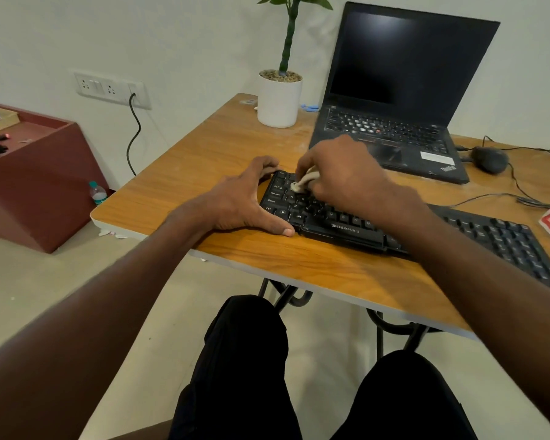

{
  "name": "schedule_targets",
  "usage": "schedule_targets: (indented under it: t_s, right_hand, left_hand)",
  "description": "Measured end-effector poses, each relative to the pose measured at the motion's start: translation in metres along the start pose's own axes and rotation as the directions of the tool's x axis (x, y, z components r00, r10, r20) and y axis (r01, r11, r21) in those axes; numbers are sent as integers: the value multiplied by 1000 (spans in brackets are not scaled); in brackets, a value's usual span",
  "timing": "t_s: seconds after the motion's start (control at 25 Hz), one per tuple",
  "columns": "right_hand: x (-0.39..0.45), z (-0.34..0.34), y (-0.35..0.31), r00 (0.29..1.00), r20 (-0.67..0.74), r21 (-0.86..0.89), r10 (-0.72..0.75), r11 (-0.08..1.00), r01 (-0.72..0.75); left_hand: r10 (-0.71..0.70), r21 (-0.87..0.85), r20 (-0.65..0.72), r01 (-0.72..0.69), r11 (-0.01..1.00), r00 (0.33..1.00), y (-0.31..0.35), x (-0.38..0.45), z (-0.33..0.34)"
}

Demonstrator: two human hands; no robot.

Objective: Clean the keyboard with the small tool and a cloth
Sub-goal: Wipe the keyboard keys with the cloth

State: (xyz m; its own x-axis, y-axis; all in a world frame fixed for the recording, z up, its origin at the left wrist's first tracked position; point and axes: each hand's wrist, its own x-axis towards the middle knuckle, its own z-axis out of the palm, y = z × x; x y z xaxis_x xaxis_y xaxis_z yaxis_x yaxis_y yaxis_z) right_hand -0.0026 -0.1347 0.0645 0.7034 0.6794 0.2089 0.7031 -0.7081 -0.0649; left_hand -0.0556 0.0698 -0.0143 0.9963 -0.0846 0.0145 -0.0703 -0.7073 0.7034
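A black plastic keyboard (426, 230) is lying on the wooden table (204, 160), near its front edge. The left hand (245, 198) is bracing the keyboard's left end, its fingers spread, the thumb lying along the front edge and the fingertips curling over the back corner. The right hand (340, 173) is hovering over the left keys, its fingers pinching a bunched off-white cloth (304, 182) and pressing it onto the keys. Behind them an open black laptop (397, 100) is sitting beside a white pot with a green plant (278, 100); a dark mouse (489, 159) is resting to the right.
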Motion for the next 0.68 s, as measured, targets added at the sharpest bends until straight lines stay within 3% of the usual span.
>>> schedule_targets:
  t_s: [0.16,0.28,0.36,0.52,0.68]
  right_hand:
    - [-8,1,10,996,83,-29,-44,998,47]
    - [-24,-13,30,986,165,-92,21,996,-5]
    - [-28,-15,32,992,117,-96,40,995,-29]
    - [-13,1,12,994,-109,-3,12,1000,-12]
    - [-18,8,19,999,-36,-85,12,996,-15]
  left_hand:
    - [0,11,-1,0,1000,1000,0,0,-1]
    - [7,2,0,-7,1000,1000,-2,0,-1]
    - [8,-5,1,-8,1000,1000,-2,0,-1]
    - [8,-16,3,-8,1000,1000,-1,0,0]
    - [11,-7,6,-11,1000,1000,1,-1,-1]
